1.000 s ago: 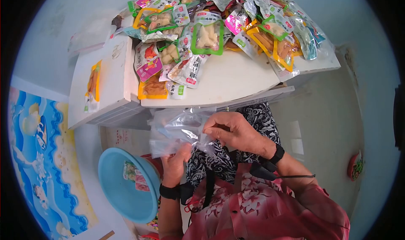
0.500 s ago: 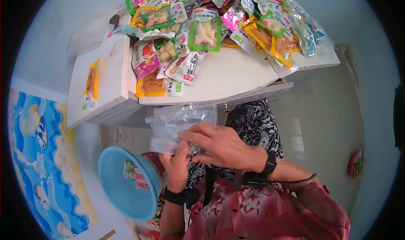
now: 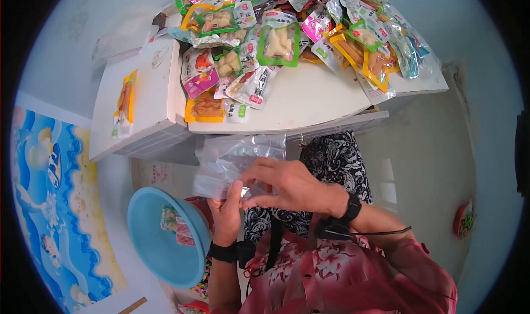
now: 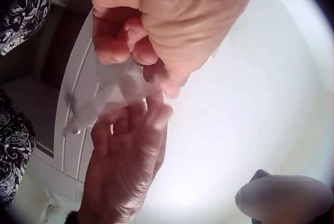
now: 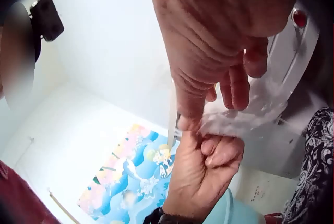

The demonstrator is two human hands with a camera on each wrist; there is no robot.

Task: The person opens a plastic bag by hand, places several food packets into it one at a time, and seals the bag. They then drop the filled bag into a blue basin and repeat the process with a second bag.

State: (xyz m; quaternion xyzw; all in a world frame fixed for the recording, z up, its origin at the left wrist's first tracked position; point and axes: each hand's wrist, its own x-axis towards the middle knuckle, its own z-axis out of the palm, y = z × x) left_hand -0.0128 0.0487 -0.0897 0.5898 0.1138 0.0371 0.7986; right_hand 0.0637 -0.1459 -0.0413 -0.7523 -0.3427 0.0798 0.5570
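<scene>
Clear plastic bags [image 3: 221, 162] lie flat in front of the counter edge, over the lap. The left hand [image 3: 227, 217] grips their near edge, thumb on top and fingers curled beneath, as the left wrist view also shows. Over the same edge is the right hand [image 3: 295, 188], its thumb and fingertips at the plastic beside the left thumb. In the right wrist view the right hand [image 5: 219, 41] has its thumb against the left thumb tip, with the filmy plastic [image 5: 245, 119] behind; whether it pinches a layer is hard to tell.
Many sealed food packets [image 3: 279, 42] are heaped on the white counter [image 3: 309, 101]. One yellow-edged packet [image 3: 126, 101] lies on the left section. A blue basin [image 3: 160, 259] holding several packets stands at lower left; a red container [image 3: 464, 219] is at far right.
The right hand has come down from the bags' right side to the left thumb, its fingers now more bent than half a second ago. The left hand keeps its grip.
</scene>
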